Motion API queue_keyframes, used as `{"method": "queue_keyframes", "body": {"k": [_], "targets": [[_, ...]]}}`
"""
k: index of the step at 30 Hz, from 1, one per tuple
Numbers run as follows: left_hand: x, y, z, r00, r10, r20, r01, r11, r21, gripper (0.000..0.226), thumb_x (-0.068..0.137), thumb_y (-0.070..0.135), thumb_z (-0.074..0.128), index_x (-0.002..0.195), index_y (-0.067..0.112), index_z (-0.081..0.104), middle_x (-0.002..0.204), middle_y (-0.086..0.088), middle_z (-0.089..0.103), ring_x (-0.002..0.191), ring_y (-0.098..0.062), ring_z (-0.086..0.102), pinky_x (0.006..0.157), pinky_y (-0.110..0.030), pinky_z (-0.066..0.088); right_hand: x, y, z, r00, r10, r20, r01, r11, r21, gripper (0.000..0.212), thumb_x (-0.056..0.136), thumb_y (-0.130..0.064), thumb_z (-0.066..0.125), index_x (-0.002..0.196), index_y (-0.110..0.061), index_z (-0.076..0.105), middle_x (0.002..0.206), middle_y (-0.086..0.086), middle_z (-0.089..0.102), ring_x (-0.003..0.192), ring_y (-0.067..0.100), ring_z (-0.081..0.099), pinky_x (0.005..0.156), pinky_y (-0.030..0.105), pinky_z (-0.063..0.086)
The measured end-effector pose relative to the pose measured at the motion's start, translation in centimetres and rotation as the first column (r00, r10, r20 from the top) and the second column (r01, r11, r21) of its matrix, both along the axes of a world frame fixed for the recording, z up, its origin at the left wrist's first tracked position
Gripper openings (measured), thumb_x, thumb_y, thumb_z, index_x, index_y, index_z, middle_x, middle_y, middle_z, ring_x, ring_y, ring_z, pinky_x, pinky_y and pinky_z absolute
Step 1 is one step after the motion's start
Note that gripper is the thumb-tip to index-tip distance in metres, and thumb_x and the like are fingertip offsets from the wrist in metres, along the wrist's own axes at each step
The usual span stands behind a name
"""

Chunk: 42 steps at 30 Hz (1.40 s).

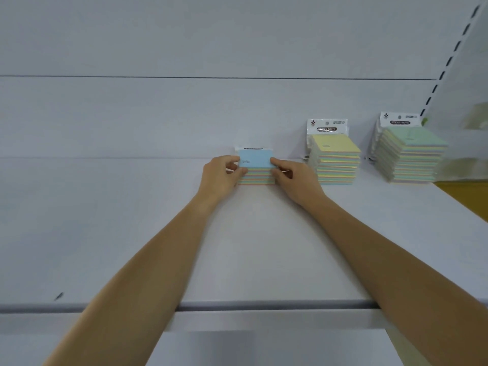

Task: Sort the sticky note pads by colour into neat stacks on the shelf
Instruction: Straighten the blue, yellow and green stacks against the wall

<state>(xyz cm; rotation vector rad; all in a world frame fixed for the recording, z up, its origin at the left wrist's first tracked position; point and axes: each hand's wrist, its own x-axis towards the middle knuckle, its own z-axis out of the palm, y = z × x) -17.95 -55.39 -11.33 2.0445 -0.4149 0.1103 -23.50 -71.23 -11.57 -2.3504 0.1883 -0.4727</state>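
A short stack of blue-topped sticky note pads sits on the white shelf near the back wall. My left hand grips its left side, thumb on the top pad and fingers curled round the edge. My right hand grips the right side the same way. To the right stands a taller stack of yellow-topped pads. Further right is a stack of green-topped pads. Both taller stacks show white header cards reading "STICKY NOTE".
The shelf's front lip runs across the lower view, with another white surface below it. A slotted upright rises at the right. An orange-brown surface shows beyond the shelf's right end. A small dark mark lies front left.
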Motion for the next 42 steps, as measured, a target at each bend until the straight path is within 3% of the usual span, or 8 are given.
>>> {"method": "queue_keyframes", "body": {"k": [10, 14, 18, 22, 26, 30, 35, 42], "targets": [[0.3, 0.4, -0.5, 0.997, -0.055, 0.046, 0.051, 0.995, 0.088, 0.052, 0.074, 0.006, 0.073, 0.122, 0.008, 0.054, 0.114, -0.015, 0.062, 0.08, -0.018, 0.055, 0.056, 0.007, 0.036, 0.2, -0.2, -0.6, 0.997, 0.046, -0.057, -0.053, 0.991, -0.123, 0.051, 0.087, -0.009, 0.055, 0.136, -0.014, 0.043, 0.123, 0.011, 0.06, 0.109, 0.022, 0.059, 0.081, 0.01, 0.033], [0.4, 0.4, -0.5, 0.997, -0.054, 0.049, 0.049, 0.994, 0.1, 0.052, 0.074, 0.007, 0.072, 0.122, 0.009, 0.052, 0.116, -0.015, 0.061, 0.08, -0.018, 0.056, 0.057, -0.004, 0.04, -0.1, -0.1, -0.6, 0.997, 0.052, -0.06, -0.062, 0.983, -0.17, 0.049, 0.089, -0.01, 0.052, 0.137, -0.013, 0.042, 0.122, 0.015, 0.059, 0.111, 0.025, 0.057, 0.093, 0.023, 0.037], [-0.2, 0.6, 0.4, 0.996, -0.075, 0.056, 0.062, 0.975, 0.213, 0.065, 0.075, 0.018, 0.073, 0.133, 0.015, 0.042, 0.127, -0.014, 0.051, 0.097, -0.021, 0.056, 0.082, -0.024, 0.041, -0.7, 0.3, -0.3, 1.0, 0.016, 0.016, -0.012, 0.973, -0.229, 0.053, 0.088, -0.018, 0.054, 0.139, -0.017, 0.038, 0.125, 0.014, 0.055, 0.117, 0.026, 0.051, 0.098, 0.031, 0.036], [-1.8, 0.2, 1.7, 0.953, -0.02, 0.302, -0.127, 0.88, 0.457, 0.055, 0.085, 0.033, 0.059, 0.135, 0.02, 0.04, 0.134, -0.006, 0.044, 0.123, -0.026, 0.046, 0.092, -0.04, 0.043, -1.8, -0.5, 1.5, 0.976, 0.052, 0.212, 0.029, 0.932, -0.361, 0.045, 0.088, -0.019, 0.055, 0.132, -0.014, 0.049, 0.127, 0.009, 0.056, 0.117, 0.026, 0.053, 0.092, 0.035, 0.043], [-3.0, -3.4, 3.4, 0.89, -0.101, 0.445, -0.126, 0.882, 0.454, 0.044, 0.092, 0.027, 0.047, 0.135, 0.017, 0.043, 0.134, -0.007, 0.047, 0.125, -0.025, 0.046, 0.095, -0.04, 0.043, -2.8, -4.4, 4.0, 0.947, 0.071, 0.315, 0.095, 0.87, -0.483, 0.039, 0.084, -0.017, 0.056, 0.122, -0.01, 0.059, 0.116, 0.012, 0.063, 0.108, 0.029, 0.06, 0.085, 0.037, 0.05], [-4.0, -9.7, 4.0, 0.915, -0.179, 0.361, 0.014, 0.909, 0.417, 0.047, 0.092, 0.022, 0.047, 0.138, 0.014, 0.039, 0.129, -0.014, 0.05, 0.117, -0.031, 0.052, 0.096, -0.04, 0.044, -4.3, -10.1, 3.6, 0.93, 0.025, 0.366, 0.171, 0.853, -0.493, 0.043, 0.078, -0.028, 0.047, 0.11, -0.006, 0.065, 0.106, 0.019, 0.066, 0.096, 0.036, 0.065, 0.074, 0.042, 0.056], [-4.8, -15.8, 2.1, 0.952, -0.142, 0.271, 0.007, 0.896, 0.444, 0.052, 0.095, 0.024, 0.042, 0.144, 0.015, 0.028, 0.132, -0.019, 0.046, 0.122, -0.032, 0.047, 0.093, -0.035, 0.038, -4.5, -14.0, 1.2, 0.955, -0.034, 0.295, 0.161, 0.893, -0.42, 0.049, 0.08, -0.036, 0.042, 0.112, -0.006, 0.064, 0.109, 0.021, 0.064, 0.097, 0.039, 0.063, 0.085, 0.054, 0.051], [-4.1, -16.6, 1.1, 0.953, -0.117, 0.28, -0.009, 0.911, 0.412, 0.049, 0.094, 0.024, 0.048, 0.14, 0.008, 0.038, 0.126, -0.022, 0.056, 0.12, -0.034, 0.05, 0.097, -0.031, 0.035, -3.8, -14.8, 0.9, 0.988, 0.004, 0.156, 0.03, 0.975, -0.218, 0.04, 0.09, -0.013, 0.051, 0.129, -0.007, 0.051, 0.131, 0.013, 0.057, 0.124, 0.024, 0.05, 0.103, 0.03, 0.033]]}}
